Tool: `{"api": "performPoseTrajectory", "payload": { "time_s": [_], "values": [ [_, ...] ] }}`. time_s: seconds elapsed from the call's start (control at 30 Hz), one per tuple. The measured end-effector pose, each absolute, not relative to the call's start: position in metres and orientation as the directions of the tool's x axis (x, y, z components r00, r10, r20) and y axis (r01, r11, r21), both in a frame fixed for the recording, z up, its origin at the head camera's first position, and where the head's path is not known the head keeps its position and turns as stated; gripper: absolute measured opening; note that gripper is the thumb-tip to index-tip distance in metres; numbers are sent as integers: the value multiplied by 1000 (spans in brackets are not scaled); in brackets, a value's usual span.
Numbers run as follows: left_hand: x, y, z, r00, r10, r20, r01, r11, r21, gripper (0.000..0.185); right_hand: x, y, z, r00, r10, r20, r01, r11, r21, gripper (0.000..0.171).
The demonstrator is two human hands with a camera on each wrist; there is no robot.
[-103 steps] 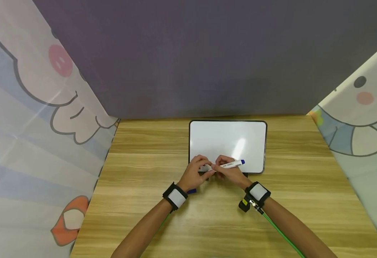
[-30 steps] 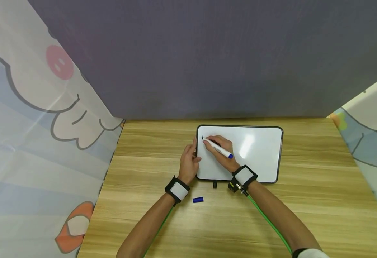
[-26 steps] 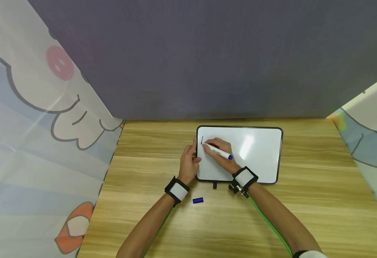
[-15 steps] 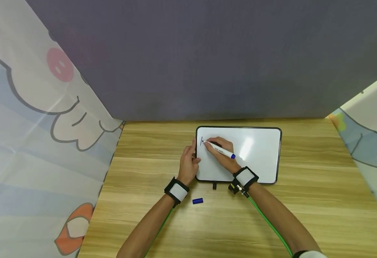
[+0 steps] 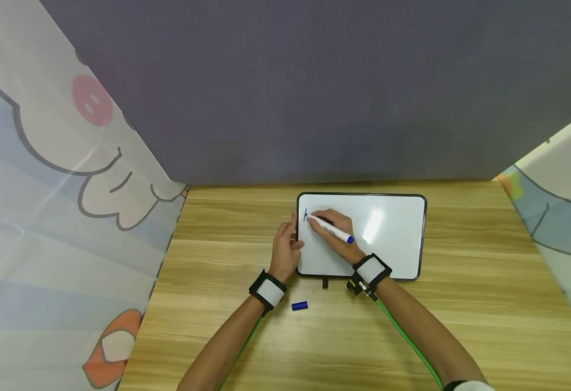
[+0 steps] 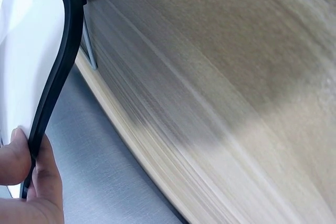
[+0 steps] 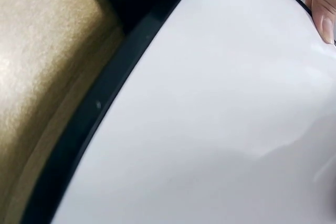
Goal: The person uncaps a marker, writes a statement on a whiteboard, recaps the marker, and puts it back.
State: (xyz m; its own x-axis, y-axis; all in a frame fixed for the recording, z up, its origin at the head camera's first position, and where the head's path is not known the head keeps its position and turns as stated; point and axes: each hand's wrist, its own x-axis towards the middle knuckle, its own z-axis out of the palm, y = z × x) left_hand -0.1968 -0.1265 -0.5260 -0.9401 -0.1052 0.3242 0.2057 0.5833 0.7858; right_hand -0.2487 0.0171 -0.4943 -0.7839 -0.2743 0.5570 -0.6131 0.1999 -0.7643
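Note:
A whiteboard with a black frame stands propped on the table. My left hand grips its left edge; the left wrist view shows the thumb on the white face and fingers behind the frame. Over the board's upper left, my right hand holds a white marker with a blue end, like a pen. The marker's tip touches the board at a small dark blue mark. A blue cap lies on the table below the board. The right wrist view shows mostly bare whiteboard.
The wood-grain table runs back to a dark grey panel. A black foot juts from under the board. Green cables trail from both wristbands. Printed cartoon curtains hang at both sides.
Both hands were together at the board's lower edge; the left has gone to the left edge, the right to the upper left with the marker. A downstroke, then a short added stroke, has appeared.

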Motion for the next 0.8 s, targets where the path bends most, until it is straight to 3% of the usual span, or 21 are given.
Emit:
{"api": "performPoseTrajectory", "payload": {
  "time_s": [0.2,0.47,0.8],
  "values": [
    [-198,-127,-529,-941,-105,321,203,584,786,77,-247,20,-492,-801,-246,546,-596,244,-765,13],
    [-198,-127,-528,-938,-103,330,208,595,777,77,-249,23,-488,-891,-191,411,-449,248,-859,20],
    [-198,-128,-529,-942,-100,321,204,589,782,76,-259,21,-506,-861,-170,480,-508,222,-832,19]
  ]
}}
